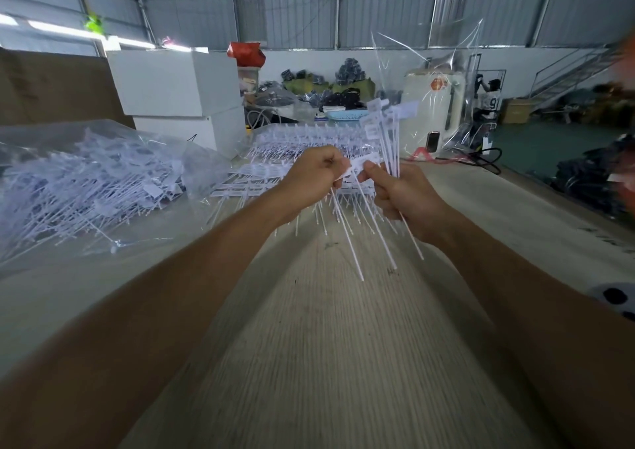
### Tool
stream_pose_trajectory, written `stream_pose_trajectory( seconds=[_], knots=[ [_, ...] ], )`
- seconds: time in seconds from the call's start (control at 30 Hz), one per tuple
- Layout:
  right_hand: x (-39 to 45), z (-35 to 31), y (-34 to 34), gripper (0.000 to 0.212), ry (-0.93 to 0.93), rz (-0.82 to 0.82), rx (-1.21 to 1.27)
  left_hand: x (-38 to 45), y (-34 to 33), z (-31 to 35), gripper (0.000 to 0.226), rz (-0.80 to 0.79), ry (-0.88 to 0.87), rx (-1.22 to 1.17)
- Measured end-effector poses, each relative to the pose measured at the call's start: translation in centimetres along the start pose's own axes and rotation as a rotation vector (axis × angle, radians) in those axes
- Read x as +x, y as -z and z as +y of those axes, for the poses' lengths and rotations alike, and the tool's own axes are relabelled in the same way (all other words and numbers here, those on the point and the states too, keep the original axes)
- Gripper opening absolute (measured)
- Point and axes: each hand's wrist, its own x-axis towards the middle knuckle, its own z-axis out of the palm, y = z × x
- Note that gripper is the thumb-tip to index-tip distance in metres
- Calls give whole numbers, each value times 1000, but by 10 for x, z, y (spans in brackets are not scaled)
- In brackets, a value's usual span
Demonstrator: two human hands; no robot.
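White plastic tag ties (385, 146), thin stiff strips, gripped in right hand (409, 197)

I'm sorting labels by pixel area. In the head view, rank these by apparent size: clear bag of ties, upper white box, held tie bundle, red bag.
1. clear bag of ties
2. upper white box and held tie bundle: similar spread, and the bundle is nearer the camera, so unranked
3. red bag, smallest
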Motion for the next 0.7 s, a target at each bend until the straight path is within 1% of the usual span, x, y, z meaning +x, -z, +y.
stream_pose_trajectory(
  seconds=[0.13, 0.27, 0.33, 0.47, 0.6, 0.7],
  knots=[
    [-2, -6, -2, 24, 34, 7, 24, 0, -6, 4, 34, 7, 53, -30],
    [-5, -11, -5, 29, 88, -17, -6, 2, -4, 6, 23, 3, 163, -128],
    [-5, -12, -7, 25, 110, -30, -27, 3, -1, 5, 23, -31, 224, -188],
    [-4, -15, -10, 25, 121, -87, -64, 2, 6, 0, 32, -135, 302, -302],
    [-8, -16, -9, 25, 126, -135, -101, 2, 10, -3, 35, -210, 362, -319],
    [-9, -16, -9, 25, 125, -155, -140, 4, 14, -5, 30, -288, 422, -325]
  ],
)
